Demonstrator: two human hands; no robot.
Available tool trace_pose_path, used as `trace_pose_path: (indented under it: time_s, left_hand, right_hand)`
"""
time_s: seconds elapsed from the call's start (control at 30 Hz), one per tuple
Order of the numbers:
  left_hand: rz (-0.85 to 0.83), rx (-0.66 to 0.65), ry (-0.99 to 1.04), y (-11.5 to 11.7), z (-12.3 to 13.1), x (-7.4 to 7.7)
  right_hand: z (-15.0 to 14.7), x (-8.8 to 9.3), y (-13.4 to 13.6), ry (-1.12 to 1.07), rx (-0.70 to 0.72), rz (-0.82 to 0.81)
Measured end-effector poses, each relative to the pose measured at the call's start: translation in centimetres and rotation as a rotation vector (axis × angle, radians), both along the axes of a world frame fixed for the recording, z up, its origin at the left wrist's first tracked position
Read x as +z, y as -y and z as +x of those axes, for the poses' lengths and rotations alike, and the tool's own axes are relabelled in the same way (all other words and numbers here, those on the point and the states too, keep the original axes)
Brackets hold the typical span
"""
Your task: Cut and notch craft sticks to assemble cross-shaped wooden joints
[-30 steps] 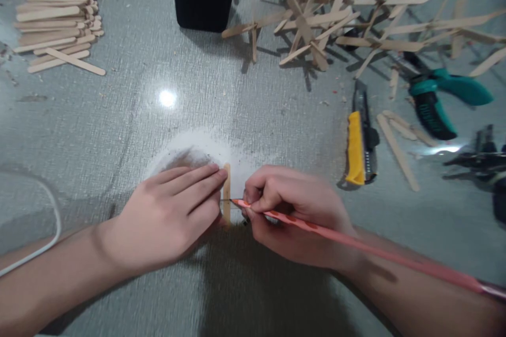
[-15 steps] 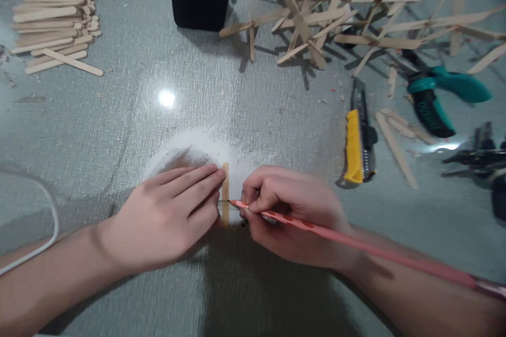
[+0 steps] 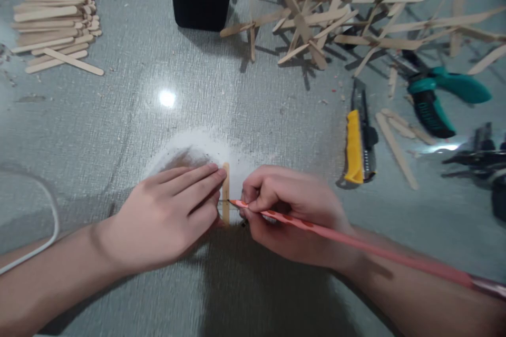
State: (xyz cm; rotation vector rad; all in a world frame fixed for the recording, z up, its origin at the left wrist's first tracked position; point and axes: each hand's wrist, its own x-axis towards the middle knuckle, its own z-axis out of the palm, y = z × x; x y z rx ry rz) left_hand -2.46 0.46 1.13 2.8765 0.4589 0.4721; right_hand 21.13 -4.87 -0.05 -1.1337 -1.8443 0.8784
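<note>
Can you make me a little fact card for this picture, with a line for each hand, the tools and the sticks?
Left hand: lying low, fingertips at a short wooden stick
Right hand: gripping a pink pencil, its tip at that stick
Tools: yellow cutter and teal pliers, at the picture's right
Stick pile: upper left
Crossed sticks: upper right

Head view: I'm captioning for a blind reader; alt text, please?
The right hand holds a pink pencil with its tip at a wooden stick, which the left hand touches. Beyond them on the gray table lie a yellow knife, teal pliers and piled sticks.
</note>
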Motion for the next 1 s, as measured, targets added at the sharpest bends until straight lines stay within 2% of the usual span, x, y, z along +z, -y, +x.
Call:
trace_pose_path:
  time_s: [1.0]
  left_hand:
    - [-0.010,0.000,0.010,-0.14,0.29,0.20]
  right_hand:
    - [-0.07,-0.18,0.13,-0.026,-0.006,-0.002]
